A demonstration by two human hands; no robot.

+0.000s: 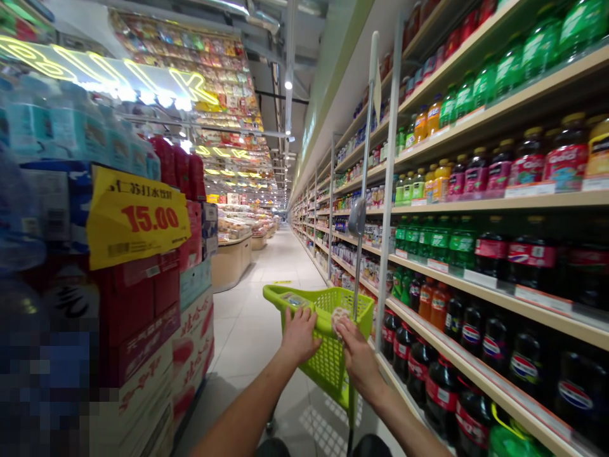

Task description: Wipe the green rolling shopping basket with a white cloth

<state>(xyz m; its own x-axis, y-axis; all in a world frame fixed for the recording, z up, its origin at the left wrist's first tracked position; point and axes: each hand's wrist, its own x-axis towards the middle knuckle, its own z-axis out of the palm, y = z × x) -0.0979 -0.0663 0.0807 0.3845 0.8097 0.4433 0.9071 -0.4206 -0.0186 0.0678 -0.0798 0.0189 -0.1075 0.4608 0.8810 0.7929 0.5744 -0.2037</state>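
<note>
A lime-green shopping basket cart (333, 355) rolls ahead of me in a supermarket aisle. My left hand (299, 333) is closed over its near rim. My right hand (354, 346) grips the rim beside it, fingers curled, with something pale and crumpled (339, 315) at its fingertips that I cannot make out. A packaged item (294, 299) lies inside the basket at the far left. A thin metal pole (362, 190) with a grey part rises from the cart.
Shelves of soda bottles (476, 254) line the right side, close to the cart. On the left stands a stack of red and white cartons (157, 317) with a yellow 15.00 price sign (136, 222). The tiled aisle floor (266, 285) runs ahead between them.
</note>
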